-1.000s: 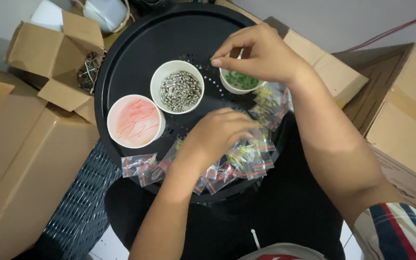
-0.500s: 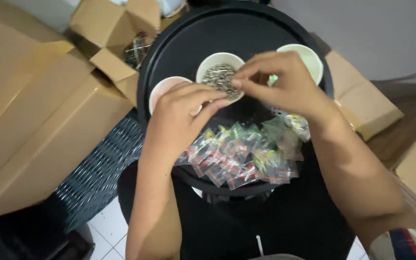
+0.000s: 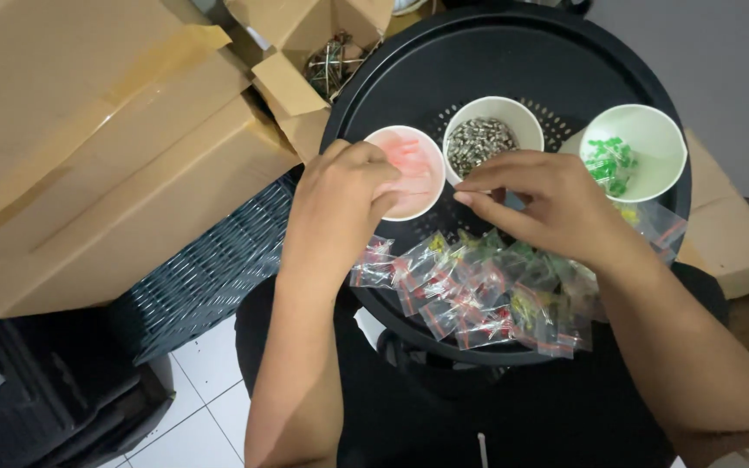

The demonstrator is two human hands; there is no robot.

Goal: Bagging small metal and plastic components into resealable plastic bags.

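A round black tray [image 3: 513, 61] carries three white bowls. My left hand [image 3: 340, 199] lies over the left rim of the bowl of pale red parts [image 3: 413, 169], its fingers curled down into it; what they hold is hidden. My right hand [image 3: 548, 204] hovers just below the bowl of small grey metal parts [image 3: 483, 139], thumb and forefinger pinched together, with nothing visible between them. The bowl of green parts [image 3: 639, 152] stands to the right. A heap of small clear bags with red, yellow and green contents [image 3: 478, 295] lies along the tray's near edge.
Large cardboard boxes [image 3: 88, 147] fill the left side. An open carton with wire parts [image 3: 331, 61] sits behind the tray, another box [image 3: 730, 234] on the right. A dark woven basket [image 3: 210, 269] and white floor tiles [image 3: 192, 399] lie below left.
My right hand left the green bowl and came to the middle. My left hand rose from the bags to the pale red bowl. The view shifted, so the tray now sits further right.
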